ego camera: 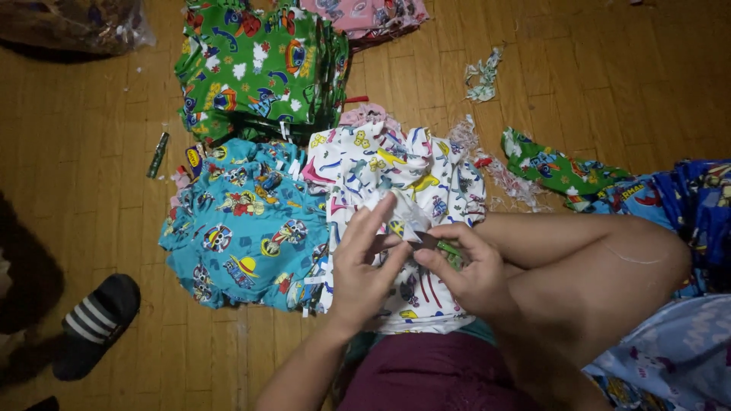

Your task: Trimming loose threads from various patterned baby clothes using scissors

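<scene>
A black slipper point(97, 320) with white stripes is lying at the far left, at 8 o'clock from the hands. A small green tube point(158, 154) is resting on the wood floor point(91, 114) at 10 o'clock. A clear bag point(72, 23) is sitting in the top left corner.

Next, a blue pile point(244, 224) of cartoon clothes is lying at 9 o'clock from the hands, just beside them. A green pile point(259, 65) is sitting at 11 o'clock, farther up, with a pink pile point(365, 14) next to it.

In the middle, the left hand point(365, 270) is pinching a white cloth point(396, 171) with its thumb and fingers. The cloth is lying under both hands and is spreading up to 12 o'clock. The right hand point(468, 266) is touching the left one and is pinching the same folded bit of cloth, which is poking up between the two hands. I cannot tell if anything small is inside that grip.

Scraps point(485, 74) are lying at 1 o'clock. A green piece point(552, 169) is lying at 2 o'clock. Dark blue clothes point(697, 202) are heaping at 3 o'clock, at the far right, past the bare knee point(609, 266).
</scene>
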